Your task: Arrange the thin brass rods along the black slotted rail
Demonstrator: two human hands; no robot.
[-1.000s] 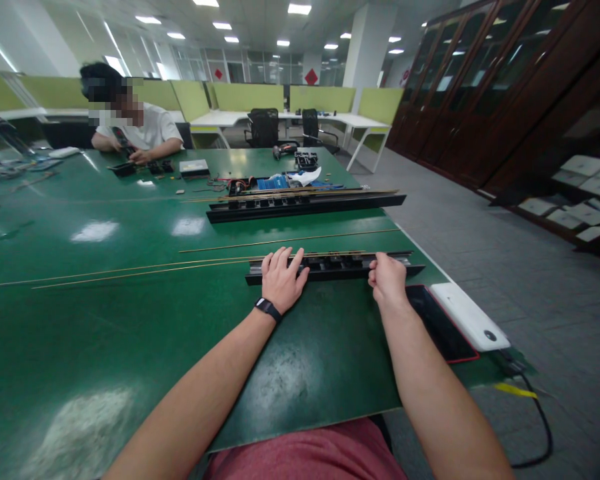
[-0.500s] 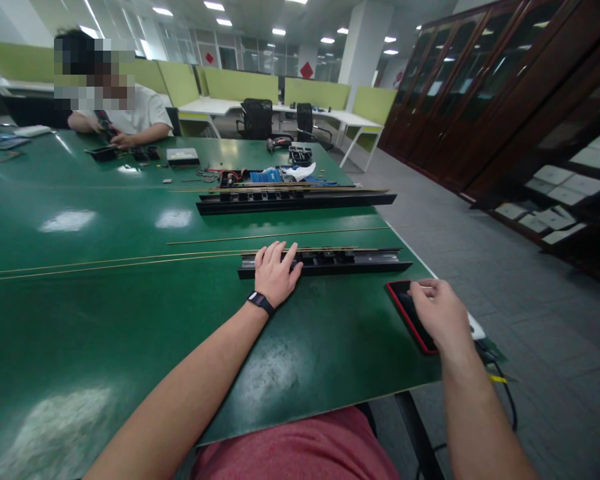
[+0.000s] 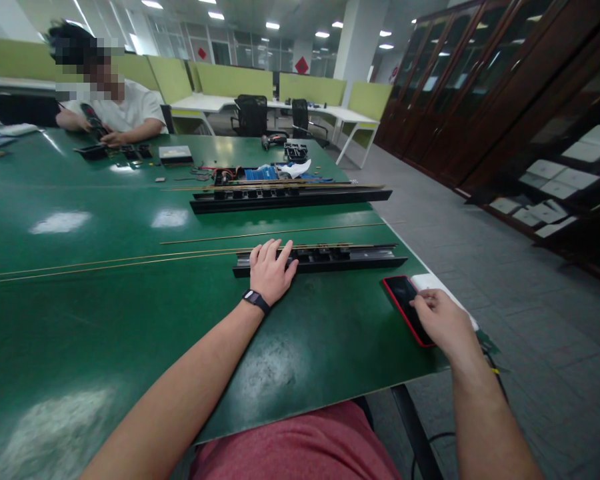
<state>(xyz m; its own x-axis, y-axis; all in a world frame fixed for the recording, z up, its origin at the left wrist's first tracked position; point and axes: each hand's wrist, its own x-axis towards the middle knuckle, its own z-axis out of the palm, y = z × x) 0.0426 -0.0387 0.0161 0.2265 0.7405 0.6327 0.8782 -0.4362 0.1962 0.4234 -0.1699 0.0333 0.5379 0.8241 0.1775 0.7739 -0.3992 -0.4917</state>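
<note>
My left hand (image 3: 273,272) lies over the left part of a black channel-shaped rail (image 3: 353,263), its fingers spread across it. Thin brass-coloured rods (image 3: 180,257) run along the rail and stick out far to the left. Over a phone with a red edge (image 3: 406,307) hovers my right hand (image 3: 443,320), thumb and fingers curled into a pinch. Whatever they may hold is too small to make out. Beside the phone, partly covered by that hand, is a white flat object (image 3: 427,283).
A second black rail (image 3: 300,201) with rods lies farther back on the green table (image 3: 130,333). Behind it are blue parts (image 3: 263,173), a power drill (image 3: 273,141) and a white box (image 3: 176,155). A person (image 3: 113,107) handles a tool across the table.
My right hand has shifted slightly down and right over the phone, uncovering more of the white object. My left hand stays on the rail. The whole view has moved a little.
</note>
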